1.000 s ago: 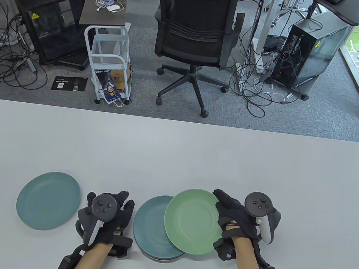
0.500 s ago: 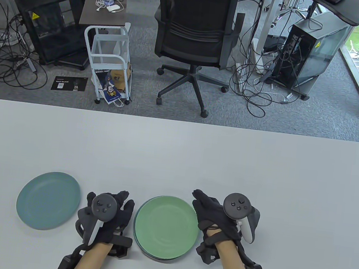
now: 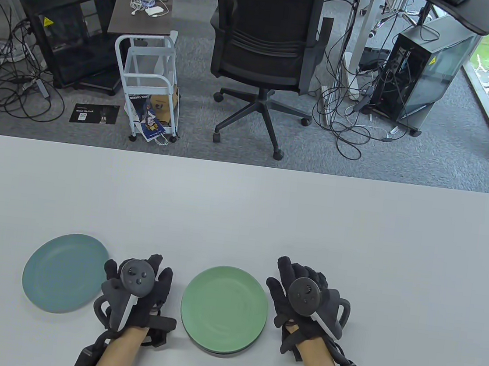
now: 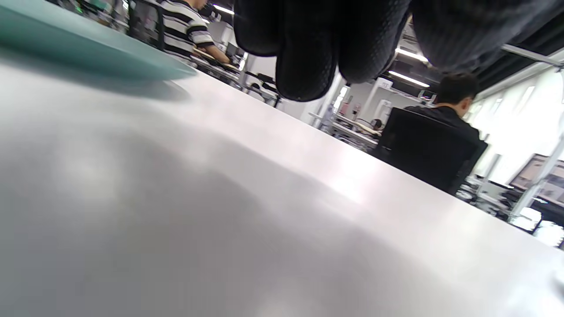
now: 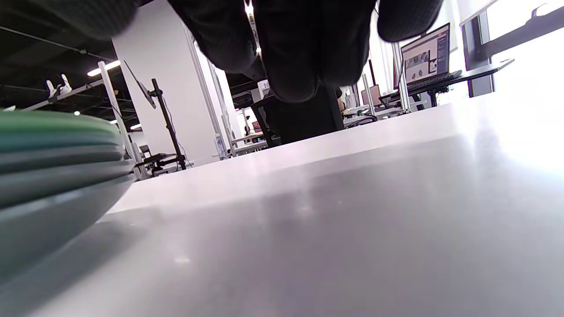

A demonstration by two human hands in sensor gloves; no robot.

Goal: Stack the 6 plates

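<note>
Plates stack point(image 3: 224, 309), green on top, sits at the bench's point(image 3: 241, 209) 6 o'clock; blue plate point(image 3: 65, 273) at 8. Left hand point(image 3: 137, 292) and right hand point(image 3: 302, 297) flank the stack, loosely open, holding nothing.

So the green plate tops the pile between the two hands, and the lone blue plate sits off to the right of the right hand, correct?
Not quite. The green plate does top the pile between the left hand and right hand, but the lone blue plate lies left of the left hand, as the table view shows.
</note>
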